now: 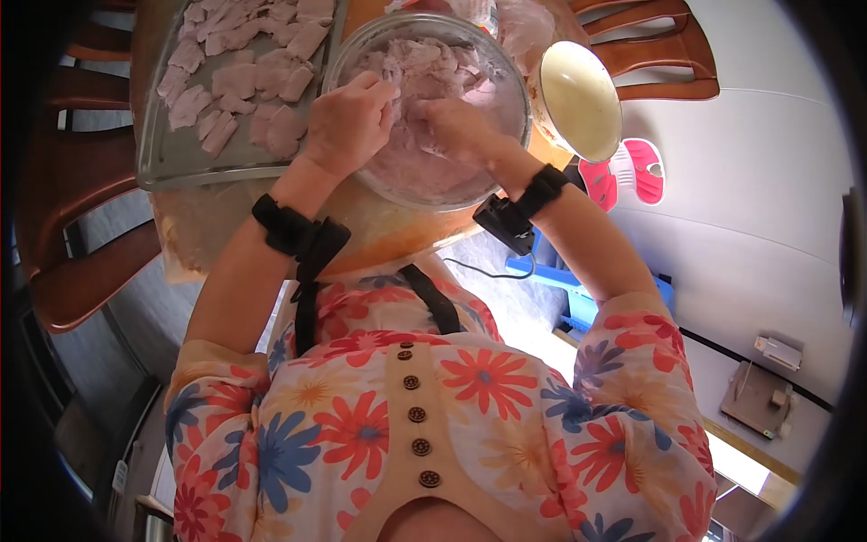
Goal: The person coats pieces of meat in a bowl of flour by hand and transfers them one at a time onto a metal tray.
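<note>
A round metal bowl holds slices of pale pink raw meat dusted with white powder, which also coats the bottom. My left hand is over the bowl's left side, fingers curled in a pinch on a powdered meat slice. Facing it, my right hand is inside the bowl with its fingers bent together at the same slice; its fingertips are partly hidden. Left of the bowl, a rectangular glass tray carries many flat meat slices laid out in rows.
Tilted at the table's right edge is a cream enamel basin. Clear plastic bags lie behind the bowl. Wooden chairs stand left and at the upper right. Pink-and-white slippers are on the floor at right.
</note>
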Demonstrator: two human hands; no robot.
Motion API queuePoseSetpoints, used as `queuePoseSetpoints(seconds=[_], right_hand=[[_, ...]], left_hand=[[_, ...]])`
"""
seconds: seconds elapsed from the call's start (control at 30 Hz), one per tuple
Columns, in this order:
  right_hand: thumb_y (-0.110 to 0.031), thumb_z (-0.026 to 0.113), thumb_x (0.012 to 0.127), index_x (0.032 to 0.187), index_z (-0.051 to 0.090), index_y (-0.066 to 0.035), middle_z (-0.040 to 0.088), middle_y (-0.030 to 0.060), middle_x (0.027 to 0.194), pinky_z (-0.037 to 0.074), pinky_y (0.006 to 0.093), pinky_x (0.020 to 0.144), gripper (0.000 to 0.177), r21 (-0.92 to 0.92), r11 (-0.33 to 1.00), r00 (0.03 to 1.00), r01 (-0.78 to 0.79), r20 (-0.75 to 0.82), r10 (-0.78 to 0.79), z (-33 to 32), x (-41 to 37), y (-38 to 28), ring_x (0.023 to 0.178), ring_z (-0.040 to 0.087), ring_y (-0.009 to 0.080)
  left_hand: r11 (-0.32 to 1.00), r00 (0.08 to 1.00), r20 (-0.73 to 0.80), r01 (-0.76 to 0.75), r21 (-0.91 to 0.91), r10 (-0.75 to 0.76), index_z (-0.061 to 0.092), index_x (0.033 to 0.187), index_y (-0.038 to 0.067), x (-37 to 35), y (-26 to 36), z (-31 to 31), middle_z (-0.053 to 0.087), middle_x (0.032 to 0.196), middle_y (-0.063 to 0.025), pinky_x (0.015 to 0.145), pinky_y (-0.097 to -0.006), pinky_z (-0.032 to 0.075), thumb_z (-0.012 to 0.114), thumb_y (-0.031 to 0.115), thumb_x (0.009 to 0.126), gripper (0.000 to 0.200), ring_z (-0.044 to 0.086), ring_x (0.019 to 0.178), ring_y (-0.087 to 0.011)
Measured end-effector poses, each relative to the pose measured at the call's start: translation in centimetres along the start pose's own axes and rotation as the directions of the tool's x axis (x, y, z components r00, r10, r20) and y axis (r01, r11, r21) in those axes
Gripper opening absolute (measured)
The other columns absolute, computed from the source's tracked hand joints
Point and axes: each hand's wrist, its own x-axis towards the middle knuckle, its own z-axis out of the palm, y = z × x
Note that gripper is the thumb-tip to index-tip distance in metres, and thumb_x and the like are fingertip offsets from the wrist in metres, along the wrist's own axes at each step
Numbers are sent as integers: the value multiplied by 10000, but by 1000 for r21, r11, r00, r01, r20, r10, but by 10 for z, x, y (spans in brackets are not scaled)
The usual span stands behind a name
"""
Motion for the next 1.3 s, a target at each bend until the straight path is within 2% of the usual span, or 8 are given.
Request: queuePoseSetpoints(seconds=[0.2, 0.33, 0.5, 0.6, 0.7, 0.93, 1.13, 1.3], right_hand=[[-157, 602, 763, 878, 611, -112, 608, 117, 848, 473, 413, 736, 124, 82, 995, 960, 48, -278, -24, -37, -19, 6, 849, 598, 322], [-161, 609, 762, 885, 609, -111, 597, 125, 849, 465, 409, 742, 133, 127, 983, 963, 130, -250, -95, -21, -32, 16, 843, 590, 327], [-199, 628, 793, 902, 595, -86, 590, 119, 779, 465, 404, 669, 160, -169, 969, 969, 179, -140, -204, -8, -50, 33, 749, 593, 319], [-196, 579, 823, 886, 593, -80, 579, 141, 764, 459, 423, 665, 133, 65, 993, 994, 101, 21, -103, -24, -37, 30, 747, 590, 332], [-204, 546, 847, 840, 605, -56, 575, 166, 767, 449, 433, 654, 159, 62, 948, 945, 311, -126, -302, 6, -18, 41, 741, 580, 345], [-239, 529, 877, 824, 631, -40, 596, 180, 767, 450, 438, 661, 230, -7, 941, 936, 338, -104, -337, 4, 2, 44, 759, 583, 350], [-255, 559, 861, 948, 659, -51, 639, 188, 878, 477, 396, 734, 244, 34, 994, 964, 101, -252, -90, -8, 5, 44, 836, 602, 356], [-206, 583, 774, 990, 641, -50, 650, 168, 943, 473, 426, 793, 273, -29, 998, 996, 52, 70, -50, -7, 4, 23, 910, 611, 346]], left_hand=[[1000, 1000, -9, -11, -7, 11, 589, 773, 93, 0, -1, 2, 563, 775, -53, 581, -358, 500, 608, 79, 748, 34, 601, 686, -276], [1000, 1000, 10, -16, 13, 16, 587, 767, 90, 1, 0, 2, 561, 768, -54, 577, -353, 498, 607, 84, 751, 26, 601, 691, -270], [1000, 1000, -14, -26, 0, 26, 587, 768, 91, 0, -2, 3, 559, 760, -53, 573, -353, 496, 607, 83, 747, 30, 600, 685, -269], [1000, 1000, -14, -22, -6, 22, 588, 773, 93, 0, 0, 3, 560, 757, -51, 571, -355, 495, 606, 85, 748, 32, 600, 684, -269], [1000, 1000, -10, -14, -1, 14, 589, 780, 95, 2, 0, 4, 563, 761, -50, 569, -362, 495, 603, 89, 752, 31, 602, 687, -270], [999, 1000, 21, 4, 35, -5, 588, 794, 98, 1, 1, 0, 572, 790, -44, 565, -378, 493, 590, 86, 761, 36, 600, 683, -284], [1000, 1000, -2, -4, 13, 4, 592, 792, 100, 0, -2, 4, 568, 786, -48, 578, -369, 497, 594, 88, 759, 35, 602, 682, -281], [999, 1000, 19, 6, 33, -6, 606, 800, 101, 0, -1, 2, 576, 797, -46, 586, -364, 501, 600, 91, 756, 45, 604, 685, -278]])
